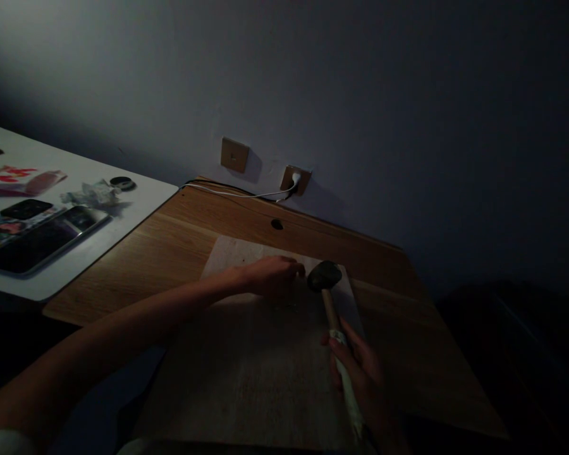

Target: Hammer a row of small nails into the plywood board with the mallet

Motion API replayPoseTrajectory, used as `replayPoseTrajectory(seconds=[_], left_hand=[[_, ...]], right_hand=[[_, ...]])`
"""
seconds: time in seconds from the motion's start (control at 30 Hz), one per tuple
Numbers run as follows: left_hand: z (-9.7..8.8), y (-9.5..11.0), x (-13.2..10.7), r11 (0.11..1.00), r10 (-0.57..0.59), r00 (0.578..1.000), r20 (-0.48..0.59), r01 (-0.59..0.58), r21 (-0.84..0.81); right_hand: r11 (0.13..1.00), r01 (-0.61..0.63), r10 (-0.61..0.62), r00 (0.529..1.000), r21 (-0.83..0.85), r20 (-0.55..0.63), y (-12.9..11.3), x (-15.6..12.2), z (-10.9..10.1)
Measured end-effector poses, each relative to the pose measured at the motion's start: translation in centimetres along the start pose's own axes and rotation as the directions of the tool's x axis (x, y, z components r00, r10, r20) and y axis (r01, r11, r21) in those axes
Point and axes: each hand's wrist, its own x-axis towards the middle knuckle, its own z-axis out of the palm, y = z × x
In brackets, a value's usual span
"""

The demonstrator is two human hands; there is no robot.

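My right hand (360,363) is wrapped round the handle of a hammer (330,309). The hammer has a dark, rounded head, a wooden handle and a pale wrapping along its grip. Its head is raised close to my left hand (277,276), on that hand's right side. My left hand is over the far part of a pale wooden board (256,373), its fingers curled together. Shadow hides whatever is between those fingers. The board lies on a brown wooden desk (171,234) and reaches toward my body.
On the left a white table (137,208) adjoins the desk, bearing a phone (38,243), a crumpled wrapper (95,193) and a small round dark object (122,183). A white plug (295,179) with a cable sits in a wall socket behind the desk. The light is dim.
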Motion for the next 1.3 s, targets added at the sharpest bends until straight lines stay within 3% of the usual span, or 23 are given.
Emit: replayPoseTrajectory(seconds=[0.17,0.43,0.53,0.63,0.8,1.3], left_hand=[[-0.3,1.8,-1.7,0.989,0.119,0.976,0.185,-0.133,0.062],[-0.2,2.0,-1.1,0.986,0.158,0.962,0.224,-0.165,0.012],[-1.0,1.3,-0.8,0.99,0.134,0.977,0.166,-0.123,-0.074],[-1.3,-0.1,-0.1,0.984,0.051,0.999,0.015,-0.048,-0.172],[-0.1,-3.0,0.6,0.985,-0.128,0.974,-0.188,0.102,-0.142],[0.9,-3.3,0.2,0.993,-0.116,0.967,-0.225,0.106,-0.058]], right_hand=[[0.999,-0.054,0.054,0.999,0.005,-0.005,1.0,-1.0,-0.9],[1.0,-0.017,0.016,0.999,-0.025,-0.033,2.3,-1.1,-1.0],[0.999,-0.039,0.039,0.999,-0.011,-0.032,2.3,-1.1,-1.0],[0.999,-0.049,0.049,0.999,-0.013,-0.013,2.2,-1.2,-1.0],[0.999,-0.036,0.036,0.999,-0.009,-0.01,2.3,-1.1,-1.0],[0.996,-0.083,0.084,0.996,-0.021,0.014,0.6,-1.2,-1.1]])
